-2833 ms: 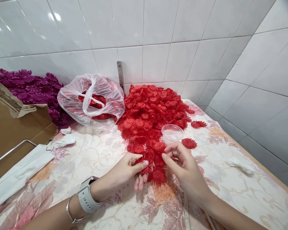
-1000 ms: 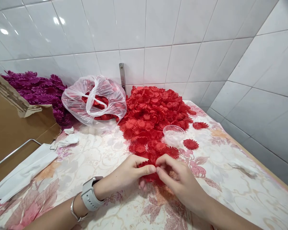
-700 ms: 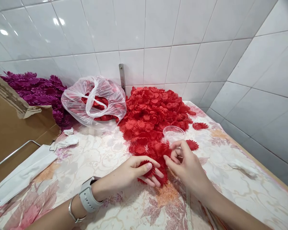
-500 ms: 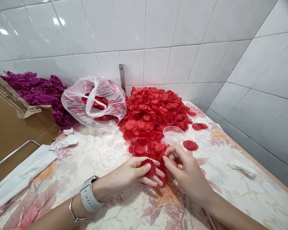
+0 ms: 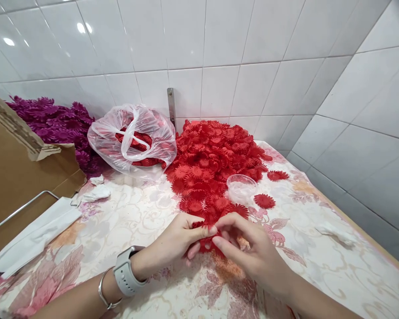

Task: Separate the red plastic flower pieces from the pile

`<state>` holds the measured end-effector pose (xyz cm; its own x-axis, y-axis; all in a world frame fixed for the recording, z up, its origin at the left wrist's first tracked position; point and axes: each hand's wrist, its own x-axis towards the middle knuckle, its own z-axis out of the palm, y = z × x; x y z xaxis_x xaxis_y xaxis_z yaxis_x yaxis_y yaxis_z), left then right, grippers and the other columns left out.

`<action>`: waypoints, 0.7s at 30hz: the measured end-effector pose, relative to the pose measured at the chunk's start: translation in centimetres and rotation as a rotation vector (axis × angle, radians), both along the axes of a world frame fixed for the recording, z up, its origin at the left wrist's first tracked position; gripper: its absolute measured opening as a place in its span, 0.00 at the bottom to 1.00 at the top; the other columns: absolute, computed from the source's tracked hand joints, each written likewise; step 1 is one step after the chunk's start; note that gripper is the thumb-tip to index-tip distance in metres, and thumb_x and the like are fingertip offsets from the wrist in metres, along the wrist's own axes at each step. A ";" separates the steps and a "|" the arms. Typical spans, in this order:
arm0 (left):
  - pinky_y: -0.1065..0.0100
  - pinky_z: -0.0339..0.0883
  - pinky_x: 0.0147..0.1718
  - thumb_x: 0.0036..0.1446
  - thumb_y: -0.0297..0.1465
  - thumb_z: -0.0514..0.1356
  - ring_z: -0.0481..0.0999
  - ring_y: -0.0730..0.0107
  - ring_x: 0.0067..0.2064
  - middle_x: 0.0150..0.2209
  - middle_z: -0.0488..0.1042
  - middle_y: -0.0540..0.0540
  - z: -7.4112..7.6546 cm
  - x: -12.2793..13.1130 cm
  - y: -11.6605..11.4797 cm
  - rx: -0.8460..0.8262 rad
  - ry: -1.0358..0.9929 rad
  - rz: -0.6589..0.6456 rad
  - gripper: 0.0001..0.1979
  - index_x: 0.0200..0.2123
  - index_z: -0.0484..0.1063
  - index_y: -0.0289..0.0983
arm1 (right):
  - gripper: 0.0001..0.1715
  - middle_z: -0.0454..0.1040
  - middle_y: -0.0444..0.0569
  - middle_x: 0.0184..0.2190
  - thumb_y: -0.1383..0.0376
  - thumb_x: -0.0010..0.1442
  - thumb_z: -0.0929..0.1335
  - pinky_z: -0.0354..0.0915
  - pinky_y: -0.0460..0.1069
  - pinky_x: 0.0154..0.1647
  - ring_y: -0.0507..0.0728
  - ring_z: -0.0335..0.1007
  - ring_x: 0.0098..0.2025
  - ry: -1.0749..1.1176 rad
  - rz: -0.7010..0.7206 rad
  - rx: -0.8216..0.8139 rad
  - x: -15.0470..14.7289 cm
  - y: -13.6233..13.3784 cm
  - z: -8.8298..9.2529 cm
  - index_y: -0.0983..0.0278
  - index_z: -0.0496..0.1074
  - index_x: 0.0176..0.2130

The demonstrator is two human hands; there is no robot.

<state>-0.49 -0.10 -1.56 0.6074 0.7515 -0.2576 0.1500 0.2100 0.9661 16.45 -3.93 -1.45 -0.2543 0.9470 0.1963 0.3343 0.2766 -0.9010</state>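
Note:
My left hand [image 5: 182,235] pinches a red fabric flower [image 5: 206,241] between thumb and fingers, low over the table. From the other side, the thumb and index finger of my right hand [image 5: 241,239] close at the flower's edge, touching it near my left thumb. My fingers cover much of this flower. Just beyond my hands spreads a large heap of red fabric flowers [image 5: 216,155]. A clear round plastic tub [image 5: 241,188] with whitish contents stands at the heap's right front. Close by lies a single red flower [image 5: 264,201].
A tied clear plastic bag [image 5: 103,153] with red flowers sits left of the heap. Purple flowers [image 5: 53,122] are piled behind a cardboard box [image 5: 29,177]. White paper [image 5: 36,235] and crumpled tissue [image 5: 98,193] lie at left. Tiled walls [image 5: 222,40] bound the table.
My right hand has come left and down to the flower in my left hand. The left fingers, spread under the flower before, have curled and tilted it.

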 end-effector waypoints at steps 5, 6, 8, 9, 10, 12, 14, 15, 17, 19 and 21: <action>0.77 0.50 0.12 0.48 0.51 0.54 0.58 0.82 0.12 0.10 0.60 0.55 -0.3 0.2 0.1 -0.008 0.006 -0.067 0.24 0.19 0.64 0.34 | 0.07 0.68 0.44 0.24 0.63 0.58 0.62 0.59 0.46 0.28 0.51 0.62 0.26 -0.051 0.070 0.008 0.0 0.1 0.1 0.62 0.67 0.29; 0.77 0.52 0.12 0.49 0.52 0.53 0.60 0.81 0.13 0.12 0.63 0.54 -0.3 0.3 0.1 -0.016 -0.003 -0.069 0.25 0.21 0.65 0.34 | 0.08 0.68 0.44 0.24 0.64 0.58 0.62 0.59 0.46 0.28 0.51 0.62 0.26 -0.048 0.067 0.001 0.0 0.2 0.1 0.62 0.67 0.29; 0.77 0.58 0.15 0.50 0.51 0.53 0.65 0.79 0.15 0.15 0.67 0.52 -0.2 0.6 0.0 -0.030 -0.030 -0.064 0.24 0.24 0.65 0.33 | 0.08 0.67 0.43 0.22 0.64 0.57 0.62 0.59 0.46 0.26 0.51 0.61 0.24 -0.018 0.029 -0.042 0.0 0.2 0.0 0.62 0.65 0.28; 0.76 0.60 0.17 0.51 0.49 0.54 0.68 0.78 0.17 0.17 0.69 0.50 -0.1 0.7 -0.1 -0.037 -0.049 -0.059 0.22 0.26 0.65 0.33 | 0.08 0.65 0.42 0.21 0.64 0.57 0.62 0.58 0.46 0.25 0.51 0.60 0.23 0.011 -0.013 -0.061 0.1 0.3 -0.1 0.62 0.64 0.27; 0.76 0.62 0.18 0.51 0.47 0.55 0.69 0.77 0.18 0.19 0.71 0.49 0.0 0.7 -0.2 -0.045 -0.068 -0.058 0.20 0.27 0.65 0.33 | 0.08 0.64 0.41 0.20 0.64 0.56 0.62 0.57 0.45 0.24 0.51 0.59 0.23 0.047 -0.068 -0.064 0.1 0.3 -0.1 0.62 0.63 0.26; 0.74 0.65 0.20 0.52 0.44 0.56 0.72 0.75 0.20 0.22 0.72 0.48 0.2 0.7 -0.4 -0.069 -0.095 -0.056 0.17 0.28 0.64 0.34 | 0.09 0.60 0.40 0.19 0.64 0.55 0.62 0.55 0.45 0.22 0.50 0.57 0.22 0.116 -0.235 -0.017 0.4 0.6 -0.2 0.62 0.60 0.24; 0.72 0.67 0.24 0.53 0.43 0.56 0.73 0.74 0.22 0.24 0.73 0.46 0.3 0.6 -0.4 -0.086 -0.108 -0.048 0.17 0.28 0.65 0.33 | 0.09 0.59 0.39 0.19 0.63 0.54 0.63 0.54 0.44 0.21 0.50 0.56 0.22 0.172 -0.450 0.073 0.9 1.0 -0.2 0.61 0.59 0.24; 0.72 0.68 0.26 0.53 0.42 0.56 0.74 0.73 0.25 0.26 0.74 0.45 0.4 0.6 -0.4 -0.093 -0.115 -0.038 0.16 0.28 0.66 0.33 | 0.08 0.58 0.39 0.20 0.63 0.54 0.63 0.54 0.45 0.22 0.50 0.55 0.22 0.183 -0.535 0.106 1.1 1.3 -0.2 0.61 0.59 0.24; 0.71 0.69 0.32 0.54 0.39 0.57 0.75 0.72 0.30 0.30 0.75 0.44 0.5 0.5 -0.3 -0.115 -0.131 -0.007 0.13 0.31 0.67 0.33 | 0.08 0.56 0.39 0.19 0.63 0.53 0.63 0.53 0.45 0.22 0.50 0.53 0.21 0.127 -0.562 0.108 1.4 1.7 -0.2 0.61 0.59 0.25; 0.70 0.70 0.35 0.54 0.37 0.57 0.76 0.71 0.32 0.31 0.76 0.44 0.5 0.5 -0.1 -0.130 -0.124 0.039 0.12 0.32 0.67 0.33 | 0.09 0.52 0.37 0.16 0.63 0.52 0.64 0.51 0.45 0.21 0.49 0.50 0.19 -0.012 -0.433 0.047 1.5 2.0 -0.2 0.62 0.59 0.24; 0.71 0.70 0.33 0.55 0.38 0.56 0.76 0.72 0.29 0.27 0.76 0.44 0.5 0.6 0.0 -0.125 -0.089 0.072 0.13 0.31 0.68 0.32 | 0.10 0.49 0.36 0.15 0.65 0.52 0.64 0.49 0.45 0.20 0.49 0.47 0.18 -0.130 -0.284 -0.013 1.3 1.9 -0.2 0.62 0.58 0.23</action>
